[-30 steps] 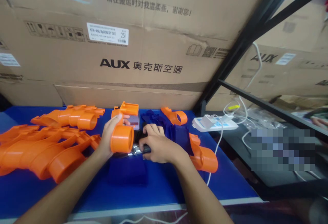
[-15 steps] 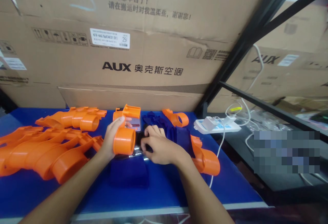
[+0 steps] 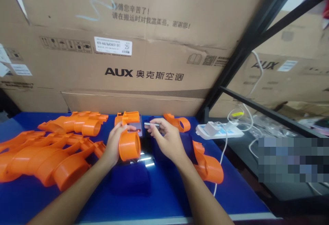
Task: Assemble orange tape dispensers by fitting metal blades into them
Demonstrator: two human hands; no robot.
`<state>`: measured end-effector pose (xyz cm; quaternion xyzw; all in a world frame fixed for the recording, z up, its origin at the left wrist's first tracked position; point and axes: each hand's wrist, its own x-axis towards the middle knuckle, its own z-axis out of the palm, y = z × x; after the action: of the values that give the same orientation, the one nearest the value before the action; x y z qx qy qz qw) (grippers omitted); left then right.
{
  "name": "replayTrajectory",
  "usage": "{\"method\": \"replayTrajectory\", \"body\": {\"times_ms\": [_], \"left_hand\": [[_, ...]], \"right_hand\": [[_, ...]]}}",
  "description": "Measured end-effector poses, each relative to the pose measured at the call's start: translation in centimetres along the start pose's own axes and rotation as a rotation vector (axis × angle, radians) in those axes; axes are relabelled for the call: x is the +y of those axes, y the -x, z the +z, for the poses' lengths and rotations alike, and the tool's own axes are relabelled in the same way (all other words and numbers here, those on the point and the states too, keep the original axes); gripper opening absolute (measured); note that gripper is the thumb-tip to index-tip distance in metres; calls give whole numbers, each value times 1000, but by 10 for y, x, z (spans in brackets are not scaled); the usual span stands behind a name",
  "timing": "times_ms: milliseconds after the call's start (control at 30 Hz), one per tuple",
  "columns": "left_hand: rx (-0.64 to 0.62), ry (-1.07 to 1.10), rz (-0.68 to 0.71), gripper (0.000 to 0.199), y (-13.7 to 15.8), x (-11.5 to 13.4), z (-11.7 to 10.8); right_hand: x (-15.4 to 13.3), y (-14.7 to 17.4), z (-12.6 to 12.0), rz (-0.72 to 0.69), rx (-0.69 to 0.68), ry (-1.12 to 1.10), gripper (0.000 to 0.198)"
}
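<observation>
My left hand [image 3: 113, 146] is closed around an orange plastic piece [image 3: 130, 146] with a round ring at its near end and a flat ledge at its far end. To the right of it, my right hand [image 3: 170, 140] pinches a small silvery metal rod [image 3: 147, 125] between thumb and fingers, pointing left toward the orange piece without touching it. Behind the orange piece, a flat device like a phone [image 3: 140, 120] is partly hidden. Below the hands lies a dark blue block or pouch [image 3: 130, 180]. Other dark blue material [image 3: 186, 144] sits under my right wrist.
Orange plastic parts with rings [image 3: 46, 160] fill the table's left side, and more orange parts [image 3: 209, 166] lie at the right. A white power strip [image 3: 223, 131] with plugs and cables sits at the right edge. Large cardboard boxes [image 3: 144, 98] and a black metal frame [image 3: 235, 60] stand behind.
My right hand has lifted up and right from the dark spot beside the orange piece, and a metal rod now shows in its fingers. My left hand still grips the orange piece.
</observation>
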<state>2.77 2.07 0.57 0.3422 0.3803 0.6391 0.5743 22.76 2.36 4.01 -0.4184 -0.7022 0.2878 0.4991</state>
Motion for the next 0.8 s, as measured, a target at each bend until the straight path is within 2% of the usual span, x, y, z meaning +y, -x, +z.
{"method": "replayTrajectory", "body": {"times_ms": [133,300,467,800], "left_hand": [[15,43,13,30,-1,0,0],[-11,65,-38,40,0,-4,-2],[-1,-4,-89,44,1,-9,-3],[-88,-108,-44,58,4,0,-1]], "right_hand": [[7,-3,9,87,86,-209,26],[3,-4,15,77,73,-338,30],[1,-2,13,87,45,-276,22],[6,-1,15,88,-13,-199,22]]}}
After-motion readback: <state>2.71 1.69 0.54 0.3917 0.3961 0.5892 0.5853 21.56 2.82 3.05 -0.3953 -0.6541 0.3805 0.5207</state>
